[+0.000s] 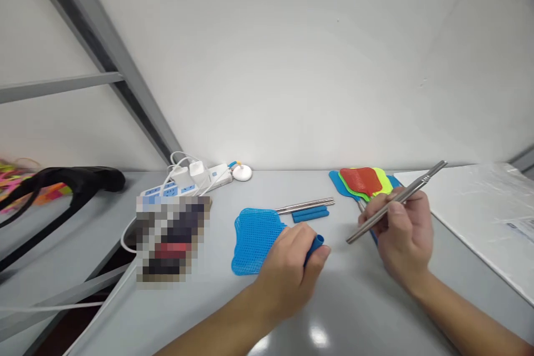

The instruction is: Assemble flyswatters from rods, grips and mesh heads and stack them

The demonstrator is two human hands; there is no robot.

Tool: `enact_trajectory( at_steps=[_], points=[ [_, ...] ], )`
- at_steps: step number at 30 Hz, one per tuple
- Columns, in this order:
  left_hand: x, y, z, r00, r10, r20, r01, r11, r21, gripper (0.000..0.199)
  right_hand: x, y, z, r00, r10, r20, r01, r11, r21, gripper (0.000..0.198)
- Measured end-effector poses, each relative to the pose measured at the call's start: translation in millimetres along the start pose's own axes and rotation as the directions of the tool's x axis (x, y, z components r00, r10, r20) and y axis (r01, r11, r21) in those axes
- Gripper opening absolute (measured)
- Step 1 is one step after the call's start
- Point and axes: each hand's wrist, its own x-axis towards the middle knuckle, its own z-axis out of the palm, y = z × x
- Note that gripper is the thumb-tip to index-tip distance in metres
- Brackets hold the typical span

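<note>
My left hand [290, 267] is closed round a blue handle sleeve [318, 242], its hollow end pointing up and right past my thumb. Just beside that hand lie blue mesh fly swatter heads [256, 239], flat on the grey table. In my right hand [404, 233] a metal rod [396, 203] is gripped between thumb and fingers, slanting up to the right. Its lower left end is free, a short gap from the blue sleeve. Between and beyond the hands lie more metal rods [306, 205] and two blue sleeves [311, 214].
Behind my right hand is a pile of red, green, yellow and blue fly swatters [362, 181]. A white plastic-wrapped board [479, 217] lies at the right. At the left are a power strip [219, 175] with chargers, a pixelated item [173, 242] and a black curved object [79, 183].
</note>
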Motion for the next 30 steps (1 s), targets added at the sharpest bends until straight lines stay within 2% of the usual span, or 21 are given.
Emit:
enact_trajectory(
  at_steps=[3, 6, 16, 21, 25, 30],
  points=[
    [0.0, 1.6, -0.2, 0.985, -0.083, 0.150, 0.084, 0.996, 0.004, 0.025, -1.8, -5.6, 5.3, 0.998, -0.058, 0.026, 0.058, 0.998, 0.018, 0.007],
    [-0.4, 1.8, 1.8, 0.968, -0.123, 0.220, 0.126, 0.992, 0.004, 0.024, -1.9, -9.8, 7.6, 0.994, -0.090, 0.068, 0.088, 0.996, 0.028, 0.004],
    [2.0, -0.7, 2.5, 0.954, -0.161, 0.255, 0.172, 0.985, -0.022, 0.026, -13.3, -7.5, 13.8, 0.981, -0.103, 0.166, 0.090, 0.992, 0.084, 0.003],
    [-2.0, -0.4, 3.7, 0.944, -0.118, 0.307, 0.143, 0.988, -0.059, 0.029, -15.8, -7.8, 15.5, 0.984, -0.037, 0.175, 0.023, 0.997, 0.080, 0.003],
    [-6.3, -0.7, 6.2, 0.927, -0.137, 0.348, 0.189, 0.974, -0.123, 0.031, -18.6, -6.7, 17.5, 0.981, -0.041, 0.191, 0.032, 0.998, 0.049, 0.004],
    [-8.8, -3.2, 9.2, 0.935, -0.127, 0.332, 0.201, 0.959, -0.198, 0.032, -23.3, -5.6, 17.8, 0.959, -0.044, 0.279, 0.032, 0.998, 0.046, 0.002]
  ],
)
